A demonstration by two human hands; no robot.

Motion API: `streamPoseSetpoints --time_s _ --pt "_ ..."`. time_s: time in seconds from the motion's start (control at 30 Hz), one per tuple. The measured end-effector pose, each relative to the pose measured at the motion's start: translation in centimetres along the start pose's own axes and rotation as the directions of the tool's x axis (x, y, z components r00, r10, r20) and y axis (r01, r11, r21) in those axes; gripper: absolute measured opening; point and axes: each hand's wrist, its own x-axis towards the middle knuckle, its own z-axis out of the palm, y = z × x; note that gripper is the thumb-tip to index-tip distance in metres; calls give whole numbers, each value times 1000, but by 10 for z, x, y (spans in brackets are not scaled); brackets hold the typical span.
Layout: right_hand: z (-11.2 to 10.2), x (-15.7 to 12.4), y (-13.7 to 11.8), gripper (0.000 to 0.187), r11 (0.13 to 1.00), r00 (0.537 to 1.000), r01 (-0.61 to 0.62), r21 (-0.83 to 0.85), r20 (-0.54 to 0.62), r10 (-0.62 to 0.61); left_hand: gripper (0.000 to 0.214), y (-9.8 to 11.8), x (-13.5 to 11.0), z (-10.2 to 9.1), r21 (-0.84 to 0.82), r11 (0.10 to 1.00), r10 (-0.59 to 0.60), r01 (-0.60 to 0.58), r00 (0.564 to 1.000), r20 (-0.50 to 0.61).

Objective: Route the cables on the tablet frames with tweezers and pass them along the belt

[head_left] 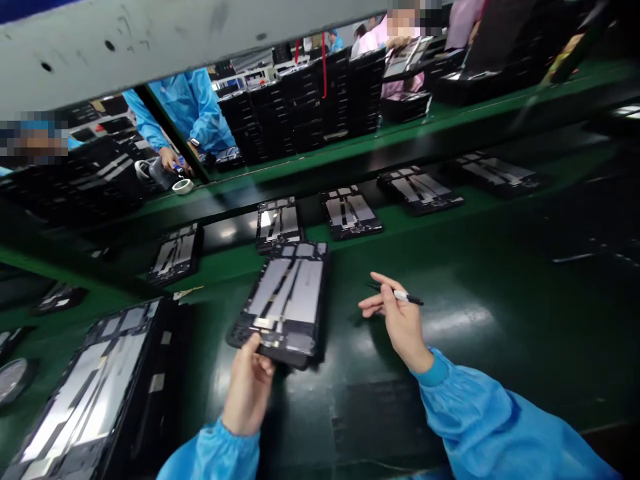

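Observation:
My left hand (249, 387) grips the lower edge of an opened tablet (287, 293), thumb on top, tilting it above the green bench. Its inside faces up, with silver battery panels and dark ribbon cables. My right hand (400, 323) is to the right of it, apart from the tablet. Between its thumb and fingers is a slim black-and-white marker pen (407, 297); the other fingers stretch to the left. At the lower left, a stack of similar opened tablets (85, 393) stands beside my left arm.
A row of opened tablets (350, 212) lies along a dark strip behind the bench (480, 267). A green post (75, 260) slants at left, near a round clear-topped item (14, 380). Beyond a ledge stand tall black stacks (310, 100), a tape roll (183, 187) and co-workers, one in blue sleeves (210, 113).

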Motion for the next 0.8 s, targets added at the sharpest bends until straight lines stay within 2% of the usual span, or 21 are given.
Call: streamPoseSetpoints --time_s 0.07,0.13,0.17,0.2,0.23,0.27,0.3,0.33,0.37,0.4,0.43,0.47,0.53,0.6,0.73,0.8 --pt "-2 -2 -4 50 1000 999 -22 -16 49 23 20 -23 -13 -3 44 995 -90 88 995 33" --pt "-9 -5 -5 50 997 991 -24 -77 133 34 21 -38 -22 -5 122 970 -224 208 964 140" --pt "-15 -7 -5 49 992 982 -9 -126 184 32 24 -42 -25 -7 199 938 -327 285 917 228" --pt "-23 -10 -5 47 982 972 14 -187 232 30 32 -44 -26 -11 313 886 -439 343 839 322" --pt "-31 -13 -5 46 966 961 40 -255 274 33 40 -43 -26 -17 449 826 -528 341 747 404" --pt "-40 -16 -6 47 943 951 62 -326 305 42 48 -40 -23 -23 578 775 -571 257 676 465" --pt "-48 -20 -6 51 915 943 79 -397 328 61 52 -36 -18 -30 669 736 -554 102 658 510" --pt "-54 -24 -6 58 883 933 91 -461 348 85 53 -32 -11 -36 711 697 -469 -94 690 551" --pt "-59 -27 -6 67 852 922 104 -513 370 110 53 -28 -2 -41 714 636 -328 -292 735 593" --pt "-62 -29 -6 74 826 910 119 -551 394 132 54 -25 7 -43 698 550 -165 -460 759 630" --pt "-63 -32 -5 79 807 897 137 -575 417 145 59 -24 16 -44 677 451 -25 -581 750 661" --pt "-62 -33 -5 80 793 888 156 -589 435 149 67 -25 23 -43 658 358 64 -663 720 691" --pt "-61 -36 -2 73 773 886 191 -605 444 129 75 -31 33 -39 608 224 112 -762 640 760" --pt "-61 -39 2 61 751 898 226 -621 432 87 66 -41 33 -37 555 168 104 -814 575 812" --pt "-74 -53 8 41 696 914 325 -640 401 -58 51 -50 19 -45 504 139 123 -852 520 845" --pt "-80 -57 4 39 667 911 362 -652 401 -103 48 -47 12 -49 486 75 132 -870 492 860"
